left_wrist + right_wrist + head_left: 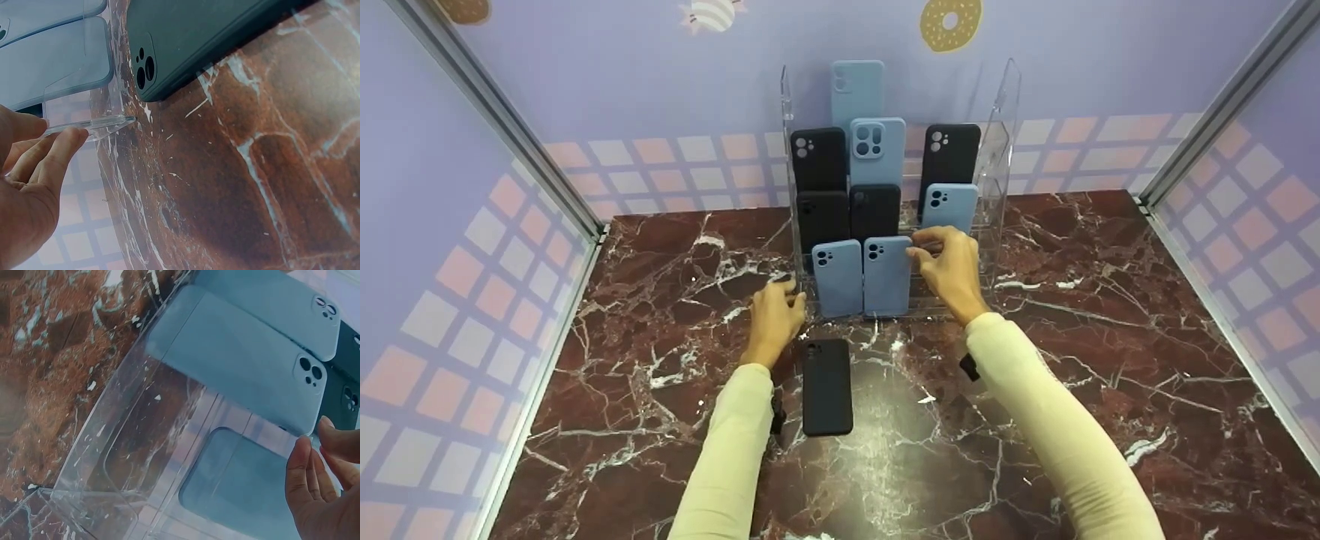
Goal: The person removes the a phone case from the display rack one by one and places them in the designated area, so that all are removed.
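My left hand [777,319] pinches the lower left side panel of a clear display rack [109,122] between thumb and fingers. At the rack's front tier stand two light blue phone cases, the left one [838,279] beside the right one [887,277]. My right hand [952,270] is at the upper right corner of the right-hand blue case [242,363]; its thumb and bent fingertips are right by that corner, with no grip round it showing. A black phone case [826,390] lies flat on the table in front of the rack, near my left wrist.
Higher tiers hold several black and blue cases, among them a black case [952,154] at the right and a blue one [949,204] below it. The topmost blue case [858,90] leans at the back. Patterned walls enclose the red marbled table [1110,322] behind and at both sides.
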A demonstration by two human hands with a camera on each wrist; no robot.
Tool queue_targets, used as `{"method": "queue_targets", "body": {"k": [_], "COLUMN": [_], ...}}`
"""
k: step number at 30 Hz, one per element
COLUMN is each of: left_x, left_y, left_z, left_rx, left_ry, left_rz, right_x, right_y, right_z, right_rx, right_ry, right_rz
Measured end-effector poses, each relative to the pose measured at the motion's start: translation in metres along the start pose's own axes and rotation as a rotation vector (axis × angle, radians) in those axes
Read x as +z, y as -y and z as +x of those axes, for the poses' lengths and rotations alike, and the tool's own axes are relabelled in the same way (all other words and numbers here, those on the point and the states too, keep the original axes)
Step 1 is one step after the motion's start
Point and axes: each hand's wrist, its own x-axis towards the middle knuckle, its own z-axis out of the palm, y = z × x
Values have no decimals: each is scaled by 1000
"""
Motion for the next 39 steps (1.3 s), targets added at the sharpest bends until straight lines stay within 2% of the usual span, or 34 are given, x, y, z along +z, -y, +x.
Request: {"method": "queue_targets", "body": {"k": [10,17,26,39], "left_x": [1,0,1,0], "left_y": [2,1,2,0], "left_z": [1,0,0,1], "left_rx": [29,-2,19,4], "left_ry": [-22,-4,-11,-5], "left_rz": [-2,-20,-6,-8], "right_x": [8,14,16,13], "right_y": [-3,-3,-9,-11], "right_z": [5,5,3,2], "right_rx": [48,61,22,-11], "right_ry": [23,41,-3,-76], "right_rz": [-10,-10,19,96]}}
